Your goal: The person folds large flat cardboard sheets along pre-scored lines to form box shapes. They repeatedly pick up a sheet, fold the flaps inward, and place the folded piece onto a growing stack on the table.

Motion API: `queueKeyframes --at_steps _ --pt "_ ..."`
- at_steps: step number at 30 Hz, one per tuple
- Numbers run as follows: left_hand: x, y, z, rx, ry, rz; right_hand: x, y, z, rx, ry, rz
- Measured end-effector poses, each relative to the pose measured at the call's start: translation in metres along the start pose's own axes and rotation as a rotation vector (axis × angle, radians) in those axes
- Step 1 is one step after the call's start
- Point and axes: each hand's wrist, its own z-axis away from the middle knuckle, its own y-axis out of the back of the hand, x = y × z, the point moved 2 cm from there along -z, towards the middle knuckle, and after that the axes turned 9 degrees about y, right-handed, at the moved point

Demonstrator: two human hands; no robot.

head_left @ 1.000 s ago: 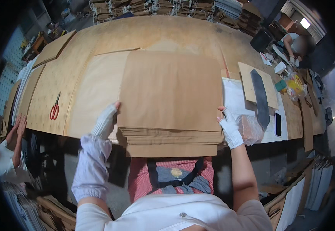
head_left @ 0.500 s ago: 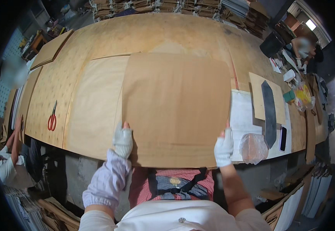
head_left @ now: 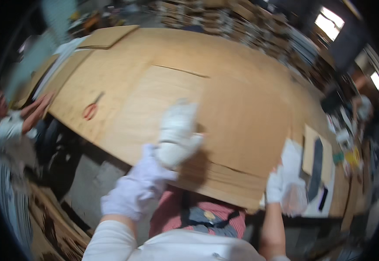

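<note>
A large brown paper sheet (head_left: pixel 246 117) lies on the table in front of me, and a paler sheet (head_left: pixel 141 104) extends from under its left side. My left hand (head_left: pixel 178 132), in a white fingerless glove and lilac sleeve cover, is over the border between the two sheets. Its fingers look stretched out flat, pointing away from me, though blurred. At the brown sheet's near right corner is my right hand (head_left: pixel 274 186), also gloved, against the edge; its fingers are partly hidden and smeared. A dark, uneven gap runs across the brown paper near its front edge.
Red-handled scissors (head_left: pixel 91 109) lie on the table (head_left: pixel 80 87) at left. To the right are a dark pointed strip (head_left: pixel 315 169) on a tan board, a plastic-wrapped round thing (head_left: pixel 295 198) and a black phone-like object (head_left: pixel 323 199). Another person's hands (head_left: pixel 41 104) rest at the left edge.
My left hand has moved from the brown sheet's near left corner up and inward, over the sheets. The right hand stays by the right edge. The whole view has turned and blurred.
</note>
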Motion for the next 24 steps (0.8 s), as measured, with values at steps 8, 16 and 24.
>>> queueKeyframes --at_steps 8,16,24 --pt "0.038 -0.096 0.009 -0.151 -0.248 0.184 -0.155 0.018 -0.012 -0.026 0.378 0.711" --pt "0.001 -0.047 0.003 -0.780 -0.175 0.286 -0.162 -0.081 -0.002 -0.162 0.697 0.703" --pt "-0.386 0.109 0.019 0.194 0.693 -0.494 -0.143 -0.092 0.020 -0.059 0.783 0.676"
